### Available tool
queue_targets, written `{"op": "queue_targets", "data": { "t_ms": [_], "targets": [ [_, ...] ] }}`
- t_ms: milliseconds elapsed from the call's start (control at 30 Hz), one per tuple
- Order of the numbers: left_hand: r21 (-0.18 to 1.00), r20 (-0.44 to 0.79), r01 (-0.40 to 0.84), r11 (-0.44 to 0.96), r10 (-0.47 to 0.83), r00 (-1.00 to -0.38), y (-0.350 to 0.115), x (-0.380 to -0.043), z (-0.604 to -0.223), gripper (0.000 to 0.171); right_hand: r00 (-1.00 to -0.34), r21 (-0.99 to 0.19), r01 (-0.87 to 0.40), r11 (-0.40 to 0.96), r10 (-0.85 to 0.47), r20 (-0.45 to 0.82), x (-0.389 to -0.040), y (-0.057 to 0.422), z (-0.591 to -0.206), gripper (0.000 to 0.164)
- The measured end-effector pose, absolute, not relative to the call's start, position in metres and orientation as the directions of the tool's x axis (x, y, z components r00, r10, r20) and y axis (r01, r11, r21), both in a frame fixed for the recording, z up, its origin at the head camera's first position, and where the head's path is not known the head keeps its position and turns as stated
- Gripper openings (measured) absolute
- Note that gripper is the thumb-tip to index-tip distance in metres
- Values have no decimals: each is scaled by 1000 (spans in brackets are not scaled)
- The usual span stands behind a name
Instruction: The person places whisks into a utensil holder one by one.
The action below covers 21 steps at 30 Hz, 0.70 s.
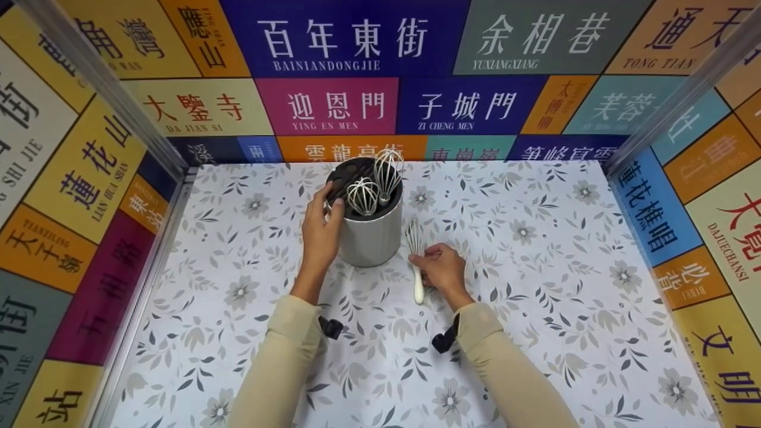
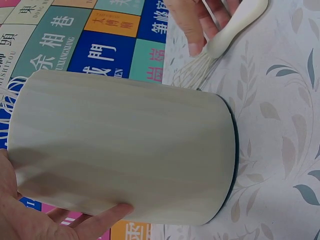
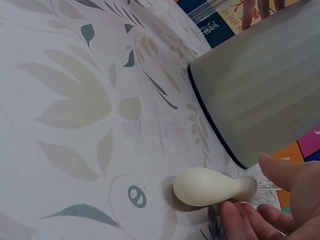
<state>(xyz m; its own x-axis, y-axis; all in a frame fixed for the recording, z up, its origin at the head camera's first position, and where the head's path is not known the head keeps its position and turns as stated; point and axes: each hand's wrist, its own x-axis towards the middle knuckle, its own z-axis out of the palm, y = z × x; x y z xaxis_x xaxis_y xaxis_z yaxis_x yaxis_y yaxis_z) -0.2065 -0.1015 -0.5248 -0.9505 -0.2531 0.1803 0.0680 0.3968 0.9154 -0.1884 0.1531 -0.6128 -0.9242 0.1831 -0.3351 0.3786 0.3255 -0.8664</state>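
Note:
A grey cylindrical utensil holder (image 1: pixel 371 241) with a black slotted insert (image 1: pixel 345 173) stands upright on the table. Two wire whisks stick up out of it, a rounder whisk (image 1: pixel 362 197) in front and a taller whisk (image 1: pixel 388 175) behind. My left hand (image 1: pixel 321 229) holds the holder on its left side, fingers and thumb at the rim and against the wall (image 2: pixel 120 150). To the right of the holder, my right hand (image 1: pixel 441 270) pinches a small cream-handled whisk (image 1: pixel 418 285) at its neck. Its wires point toward the back, and its handle (image 3: pixel 202 187) lies low over the table.
A white tablecloth (image 1: pixel 238 345) with grey flowers and leaves covers the table. Colourful panels (image 1: pixel 339 107) with Chinese lettering enclose the back and both sides. Black wrist straps (image 1: pixel 445 340) sit at both sleeve cuffs.

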Motion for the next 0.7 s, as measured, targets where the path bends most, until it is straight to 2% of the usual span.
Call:
{"op": "queue_targets", "data": {
  "t_ms": [300,700],
  "targets": [
    [918,169,61,392,-247,-954,-101,-207,-525,47,-927,-831,374,413,174,-331,-189,155,-615,34],
    [917,186,73,392,-258,-948,-100,-207,-527,47,-900,-827,434,357,128,-417,-189,160,-610,33]
  ]
}}
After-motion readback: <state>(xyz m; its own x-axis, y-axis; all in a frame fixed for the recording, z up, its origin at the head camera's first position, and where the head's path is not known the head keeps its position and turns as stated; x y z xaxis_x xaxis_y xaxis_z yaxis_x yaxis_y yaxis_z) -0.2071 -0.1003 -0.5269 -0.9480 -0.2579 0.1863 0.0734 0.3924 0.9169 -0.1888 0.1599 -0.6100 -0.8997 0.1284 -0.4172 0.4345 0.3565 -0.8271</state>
